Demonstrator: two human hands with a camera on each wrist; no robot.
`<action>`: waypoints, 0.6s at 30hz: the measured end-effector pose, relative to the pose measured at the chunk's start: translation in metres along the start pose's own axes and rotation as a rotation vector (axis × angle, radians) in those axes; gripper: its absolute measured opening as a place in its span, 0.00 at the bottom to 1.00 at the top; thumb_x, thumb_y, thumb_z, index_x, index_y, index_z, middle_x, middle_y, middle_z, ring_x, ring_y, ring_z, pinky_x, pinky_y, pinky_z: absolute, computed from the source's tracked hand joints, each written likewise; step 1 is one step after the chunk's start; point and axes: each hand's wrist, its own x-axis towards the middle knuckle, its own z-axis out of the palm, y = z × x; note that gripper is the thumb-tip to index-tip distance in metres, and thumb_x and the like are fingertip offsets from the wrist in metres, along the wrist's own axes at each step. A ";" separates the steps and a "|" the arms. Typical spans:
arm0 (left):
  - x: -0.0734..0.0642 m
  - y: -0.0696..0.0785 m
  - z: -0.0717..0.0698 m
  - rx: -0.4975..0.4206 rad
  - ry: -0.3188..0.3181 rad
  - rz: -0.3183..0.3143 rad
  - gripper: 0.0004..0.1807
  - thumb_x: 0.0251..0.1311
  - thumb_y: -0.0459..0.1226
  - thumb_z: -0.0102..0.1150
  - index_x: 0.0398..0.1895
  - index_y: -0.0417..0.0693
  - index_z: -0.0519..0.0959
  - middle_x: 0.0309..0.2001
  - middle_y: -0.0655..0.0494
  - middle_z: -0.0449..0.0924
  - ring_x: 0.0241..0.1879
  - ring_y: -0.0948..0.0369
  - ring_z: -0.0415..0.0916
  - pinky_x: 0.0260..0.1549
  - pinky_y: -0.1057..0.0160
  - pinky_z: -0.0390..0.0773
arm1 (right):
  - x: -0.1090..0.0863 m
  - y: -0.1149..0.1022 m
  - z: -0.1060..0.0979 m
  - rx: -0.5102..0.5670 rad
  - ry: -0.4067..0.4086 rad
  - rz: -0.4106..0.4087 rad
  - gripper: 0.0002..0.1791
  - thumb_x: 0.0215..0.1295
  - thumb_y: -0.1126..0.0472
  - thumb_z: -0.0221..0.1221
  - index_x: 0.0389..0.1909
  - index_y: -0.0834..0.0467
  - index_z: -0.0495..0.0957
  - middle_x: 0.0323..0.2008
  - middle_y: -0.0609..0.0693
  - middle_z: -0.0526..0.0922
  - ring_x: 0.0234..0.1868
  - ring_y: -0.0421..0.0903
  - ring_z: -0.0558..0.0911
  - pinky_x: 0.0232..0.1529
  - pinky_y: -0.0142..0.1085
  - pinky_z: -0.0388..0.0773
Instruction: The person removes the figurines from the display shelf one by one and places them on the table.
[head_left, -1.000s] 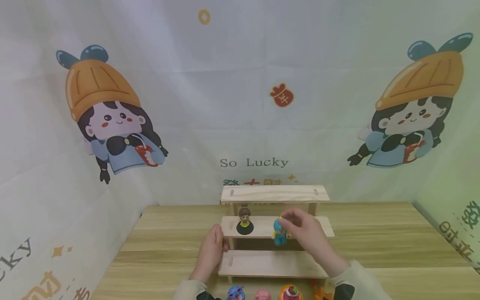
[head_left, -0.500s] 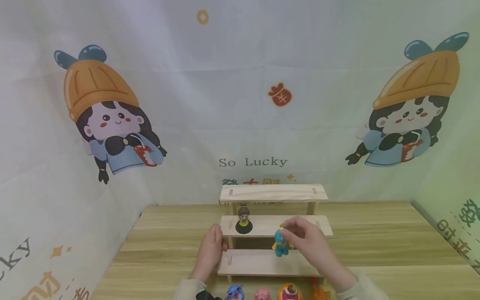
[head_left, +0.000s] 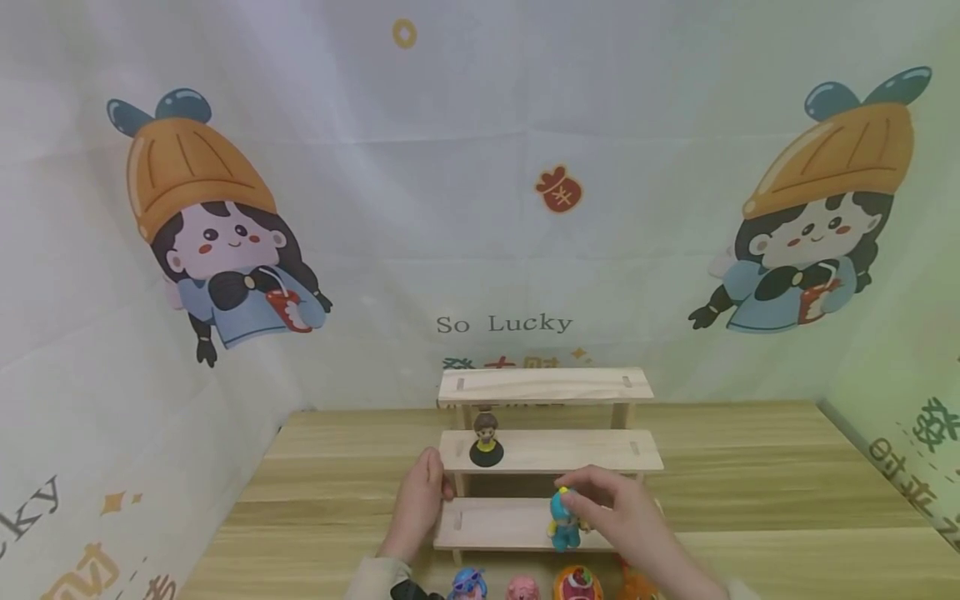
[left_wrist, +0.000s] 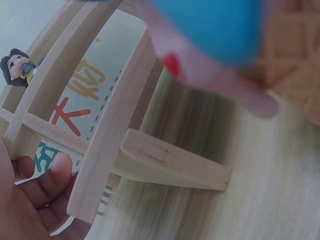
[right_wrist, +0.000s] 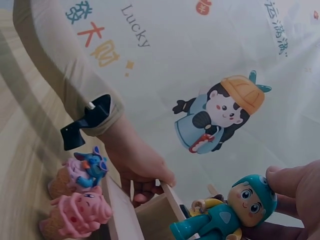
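Note:
My right hand (head_left: 626, 517) pinches a toy figure (head_left: 564, 525) by its turquoise helmet, thumb and fingers at either side. This figure, in turquoise with yellow sleeves and a smiling face (right_wrist: 248, 200), is at the lowest step of a three-step wooden display shelf (head_left: 502, 525). Whether its feet touch the board I cannot tell. My left hand (head_left: 416, 504) grips the shelf's left end; its curled fingers (left_wrist: 52, 182) show in the left wrist view. On the middle step, toward the left, stands a small brown-haired doll (head_left: 486, 437) on a black round base.
In front of the shelf stand a blue toy (head_left: 468, 585), a pink toy (head_left: 522, 588), an orange-rimmed toy (head_left: 578, 583) and an orange one (head_left: 637, 585). Ice-cream-cone bases show in the right wrist view. A printed cloth (head_left: 517, 250) hangs behind the wood-grain table (head_left: 315, 483).
My right hand has carried the turquoise figure down and forward, from in front of the middle step to the lowest step. The left hand has stayed at the shelf's end.

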 end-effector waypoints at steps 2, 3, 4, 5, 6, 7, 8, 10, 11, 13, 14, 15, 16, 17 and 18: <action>0.000 0.000 0.000 -0.003 -0.003 -0.010 0.20 0.76 0.45 0.28 0.28 0.46 0.65 0.19 0.55 0.72 0.19 0.60 0.63 0.20 0.64 0.63 | -0.004 0.002 0.001 -0.008 -0.010 0.005 0.16 0.64 0.53 0.60 0.46 0.58 0.79 0.43 0.52 0.84 0.43 0.45 0.82 0.37 0.31 0.79; 0.000 0.000 0.000 -0.006 -0.005 -0.010 0.20 0.76 0.44 0.28 0.29 0.46 0.65 0.20 0.55 0.72 0.20 0.60 0.63 0.20 0.64 0.63 | -0.006 0.004 0.002 -0.012 -0.016 0.007 0.16 0.64 0.53 0.60 0.46 0.58 0.79 0.43 0.52 0.83 0.44 0.46 0.82 0.38 0.31 0.79; 0.000 0.000 -0.001 -0.006 -0.008 -0.011 0.20 0.76 0.45 0.28 0.29 0.46 0.65 0.20 0.55 0.72 0.20 0.60 0.63 0.20 0.64 0.63 | -0.008 0.005 0.002 -0.014 -0.024 0.011 0.16 0.64 0.52 0.60 0.46 0.58 0.78 0.43 0.52 0.83 0.45 0.47 0.82 0.39 0.31 0.79; 0.000 0.000 -0.001 -0.006 -0.009 -0.011 0.20 0.76 0.45 0.28 0.29 0.46 0.65 0.20 0.55 0.72 0.20 0.60 0.63 0.20 0.64 0.63 | -0.010 0.006 0.003 -0.016 -0.033 0.013 0.16 0.64 0.53 0.60 0.46 0.59 0.78 0.43 0.52 0.83 0.46 0.49 0.82 0.40 0.32 0.79; 0.000 0.000 -0.001 -0.006 -0.010 -0.015 0.20 0.76 0.45 0.28 0.29 0.46 0.65 0.20 0.55 0.72 0.20 0.60 0.64 0.21 0.64 0.63 | -0.012 0.008 0.003 -0.020 -0.043 0.013 0.16 0.64 0.53 0.60 0.46 0.59 0.78 0.43 0.52 0.83 0.46 0.49 0.82 0.40 0.32 0.79; 0.000 0.000 -0.001 -0.006 -0.011 -0.012 0.20 0.76 0.45 0.28 0.29 0.46 0.65 0.20 0.54 0.72 0.20 0.60 0.64 0.21 0.64 0.64 | -0.014 0.009 0.004 -0.025 -0.053 0.012 0.17 0.64 0.53 0.60 0.46 0.60 0.78 0.44 0.53 0.83 0.47 0.49 0.82 0.41 0.32 0.79; 0.000 0.000 -0.001 -0.006 -0.011 -0.010 0.20 0.76 0.45 0.28 0.29 0.45 0.65 0.20 0.54 0.72 0.20 0.60 0.64 0.21 0.64 0.64 | -0.016 0.011 0.004 -0.032 -0.058 0.008 0.17 0.64 0.52 0.60 0.46 0.60 0.79 0.44 0.53 0.83 0.46 0.48 0.82 0.42 0.32 0.78; 0.000 0.000 -0.001 -0.002 -0.012 -0.007 0.20 0.76 0.45 0.28 0.29 0.45 0.65 0.20 0.54 0.72 0.20 0.60 0.64 0.21 0.63 0.64 | -0.020 0.013 0.005 -0.033 -0.069 0.002 0.18 0.64 0.52 0.60 0.47 0.61 0.78 0.45 0.53 0.83 0.44 0.43 0.82 0.42 0.30 0.77; 0.000 0.000 -0.001 -0.002 -0.012 -0.005 0.20 0.76 0.45 0.28 0.29 0.45 0.65 0.20 0.53 0.73 0.20 0.60 0.64 0.22 0.63 0.64 | -0.022 0.015 0.006 -0.025 -0.077 -0.005 0.18 0.64 0.52 0.60 0.47 0.61 0.78 0.45 0.55 0.83 0.43 0.40 0.81 0.42 0.29 0.77; 0.000 0.000 -0.001 -0.003 -0.013 0.000 0.21 0.76 0.46 0.28 0.29 0.45 0.65 0.20 0.53 0.73 0.20 0.60 0.64 0.22 0.63 0.64 | -0.026 0.017 0.007 -0.001 -0.094 -0.025 0.18 0.64 0.53 0.59 0.47 0.63 0.78 0.45 0.56 0.82 0.41 0.35 0.80 0.42 0.28 0.76; 0.000 0.001 -0.001 -0.002 -0.012 0.000 0.21 0.76 0.46 0.28 0.29 0.45 0.65 0.20 0.53 0.73 0.20 0.60 0.64 0.22 0.63 0.64 | -0.027 0.018 0.008 0.017 -0.103 -0.025 0.18 0.64 0.54 0.59 0.47 0.63 0.78 0.44 0.56 0.82 0.40 0.33 0.79 0.41 0.28 0.76; 0.000 0.001 -0.001 -0.002 -0.010 -0.003 0.21 0.76 0.46 0.28 0.29 0.45 0.65 0.20 0.53 0.73 0.20 0.60 0.64 0.22 0.63 0.64 | -0.029 0.020 0.009 0.034 -0.113 -0.021 0.18 0.64 0.54 0.59 0.47 0.64 0.78 0.43 0.56 0.83 0.39 0.32 0.80 0.40 0.28 0.76; 0.000 0.001 -0.001 -0.003 -0.009 -0.004 0.21 0.76 0.46 0.28 0.29 0.45 0.65 0.20 0.53 0.73 0.20 0.60 0.64 0.22 0.63 0.64 | -0.031 0.020 0.009 0.043 -0.126 -0.020 0.18 0.64 0.54 0.60 0.47 0.64 0.78 0.42 0.56 0.83 0.38 0.32 0.80 0.40 0.28 0.76; 0.000 0.001 -0.001 -0.004 -0.010 -0.006 0.21 0.76 0.47 0.27 0.29 0.45 0.65 0.20 0.53 0.73 0.20 0.60 0.64 0.22 0.63 0.64 | -0.033 0.021 0.010 0.046 -0.134 -0.023 0.18 0.64 0.54 0.60 0.46 0.65 0.77 0.42 0.56 0.83 0.38 0.32 0.80 0.39 0.28 0.77; 0.001 0.000 -0.001 -0.004 -0.010 -0.008 0.22 0.76 0.47 0.27 0.29 0.45 0.65 0.20 0.53 0.73 0.20 0.60 0.64 0.22 0.63 0.64 | -0.034 0.022 0.010 0.054 -0.141 -0.019 0.18 0.64 0.55 0.60 0.46 0.65 0.78 0.41 0.55 0.83 0.37 0.32 0.80 0.38 0.28 0.77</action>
